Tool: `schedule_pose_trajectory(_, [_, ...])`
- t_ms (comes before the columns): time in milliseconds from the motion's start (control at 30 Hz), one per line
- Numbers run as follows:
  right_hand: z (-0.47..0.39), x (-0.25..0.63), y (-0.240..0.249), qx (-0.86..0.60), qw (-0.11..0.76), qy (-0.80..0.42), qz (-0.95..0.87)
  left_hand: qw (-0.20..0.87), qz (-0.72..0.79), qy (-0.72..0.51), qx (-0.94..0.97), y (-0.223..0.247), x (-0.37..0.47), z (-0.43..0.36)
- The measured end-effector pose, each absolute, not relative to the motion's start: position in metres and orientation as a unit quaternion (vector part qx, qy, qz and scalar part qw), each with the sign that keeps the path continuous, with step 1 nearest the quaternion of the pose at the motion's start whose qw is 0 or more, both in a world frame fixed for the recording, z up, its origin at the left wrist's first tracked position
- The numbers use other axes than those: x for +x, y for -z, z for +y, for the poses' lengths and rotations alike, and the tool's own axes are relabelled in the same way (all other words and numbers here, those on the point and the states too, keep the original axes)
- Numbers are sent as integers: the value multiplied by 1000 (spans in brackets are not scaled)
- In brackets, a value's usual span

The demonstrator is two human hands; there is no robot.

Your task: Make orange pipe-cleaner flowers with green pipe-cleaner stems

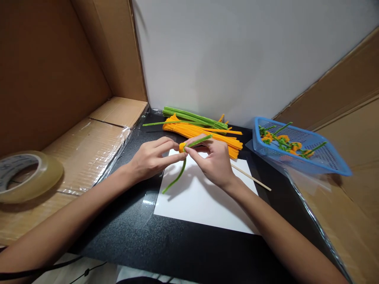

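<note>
- Orange pipe-cleaner coil (182,147), small and compact, is held between the two hands, above the far part of the white paper sheet (204,205).
- Green pipe cleaner (179,175) meets the orange pipe-cleaner coil at the fingertips; one end slants up over the right hand, the other curves down toward the near left.
- Left hand (152,157) grasps the orange pipe-cleaner coil from its left side, between thumb and fingers.
- Right hand (215,159) pinches the green pipe cleaner with thumb and fingers, right beside the coil; its fingers are partly hidden, and it seems to touch the coil as well.
- White paper sheet lies flat on the black tabletop (130,228), under both hands.
- Orange pipe-cleaner bundle (189,129) lies beyond the hands, with a few strands sticking out at the right.
- Green pipe-cleaner bundle (189,114) lies just behind it, near the white panel (237,59); one loose green strand (155,124) reaches out to the left.
- Thin wooden stick (253,178) lies slantwise across the right edge of the paper.
- Blue plastic basket (331,167), at the right, holds several orange-and-green pipe-cleaner pieces (283,138).
- Clear tape roll (53,173) rests on cardboard (89,150) at the left.
</note>
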State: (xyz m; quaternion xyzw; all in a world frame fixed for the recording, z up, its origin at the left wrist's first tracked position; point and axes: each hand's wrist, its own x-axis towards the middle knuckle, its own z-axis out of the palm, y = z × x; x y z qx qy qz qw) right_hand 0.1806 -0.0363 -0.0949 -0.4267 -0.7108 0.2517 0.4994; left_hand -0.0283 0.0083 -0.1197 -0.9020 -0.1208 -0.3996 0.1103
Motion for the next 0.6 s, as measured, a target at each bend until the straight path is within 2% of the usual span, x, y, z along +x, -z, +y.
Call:
schedule_pose_trajectory(367, [-37,181,95,-389,485,-197,-758,116,-118,334,-928,110,-26,3])
schedule_pose_trajectory(600, [-38,177,97,-400,518,-231,-720,89,-164,378,-907,107,-17,-3])
